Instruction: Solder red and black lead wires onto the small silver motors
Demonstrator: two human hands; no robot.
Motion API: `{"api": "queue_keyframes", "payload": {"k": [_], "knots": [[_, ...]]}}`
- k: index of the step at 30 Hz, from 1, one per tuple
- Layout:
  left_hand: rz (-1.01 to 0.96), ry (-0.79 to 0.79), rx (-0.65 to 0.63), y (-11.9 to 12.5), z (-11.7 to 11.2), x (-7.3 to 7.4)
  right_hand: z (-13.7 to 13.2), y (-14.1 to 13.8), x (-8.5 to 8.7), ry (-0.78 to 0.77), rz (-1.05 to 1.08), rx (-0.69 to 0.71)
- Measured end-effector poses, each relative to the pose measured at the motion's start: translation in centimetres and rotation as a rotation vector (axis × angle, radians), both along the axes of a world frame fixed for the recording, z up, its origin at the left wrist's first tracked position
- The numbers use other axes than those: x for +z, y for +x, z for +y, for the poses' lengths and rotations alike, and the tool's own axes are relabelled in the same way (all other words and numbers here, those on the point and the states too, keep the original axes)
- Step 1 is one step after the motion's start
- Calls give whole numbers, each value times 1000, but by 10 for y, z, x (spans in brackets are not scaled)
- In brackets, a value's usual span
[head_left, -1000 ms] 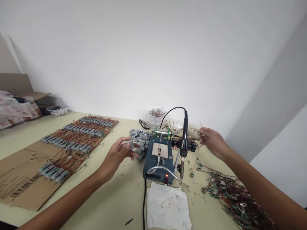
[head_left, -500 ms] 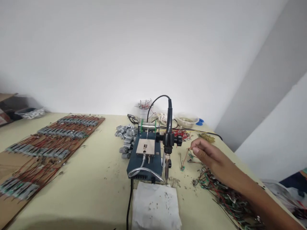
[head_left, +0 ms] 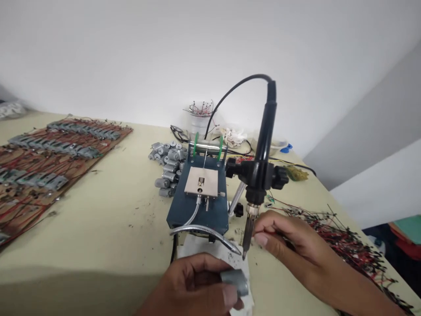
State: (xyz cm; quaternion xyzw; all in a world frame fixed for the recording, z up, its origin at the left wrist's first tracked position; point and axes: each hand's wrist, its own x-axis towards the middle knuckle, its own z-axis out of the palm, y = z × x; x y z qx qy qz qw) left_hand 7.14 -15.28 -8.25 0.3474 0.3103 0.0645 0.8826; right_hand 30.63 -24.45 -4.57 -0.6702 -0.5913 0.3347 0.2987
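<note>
My left hand (head_left: 197, 285) is closed around a small grey metal motor (head_left: 235, 282), held over the white paper pad (head_left: 197, 248) below the soldering iron. My right hand (head_left: 286, 245) is pinched just right of the iron's hot end; what its fingertips hold, if anything, is hidden. The soldering iron (head_left: 265, 131) stands clamped, tip down, between the two hands. Ending close to the iron's tip is a curved metal solder guide tube (head_left: 204, 230), which comes from the blue solder feeder (head_left: 197, 215). A green-flanged solder spool (head_left: 209, 149) sits at the feeder's back.
Several loose motors (head_left: 169, 169) are heaped left of the feeder. A board of wired grey units (head_left: 42, 149) lies far left. Red and black wires (head_left: 348, 245) cover the table's right side. A yellow sponge-like pad (head_left: 296, 172) and a tub of wires (head_left: 199, 115) are at the back.
My left hand has come into view with a motor. My right hand has moved down and toward me, from beside the loose wires to the iron. The view has shifted closer to the feeder.
</note>
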Motion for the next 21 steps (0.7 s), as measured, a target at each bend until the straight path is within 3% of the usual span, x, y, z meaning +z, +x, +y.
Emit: {"api": "queue_keyframes", "payload": {"k": [8, 21], "knots": [[-80, -94, 110, 5, 8, 1, -3, -10, -8, 135, 21, 17], [-65, -91, 131, 5, 8, 0, -4, -16, -19, 283, 56, -39]]}}
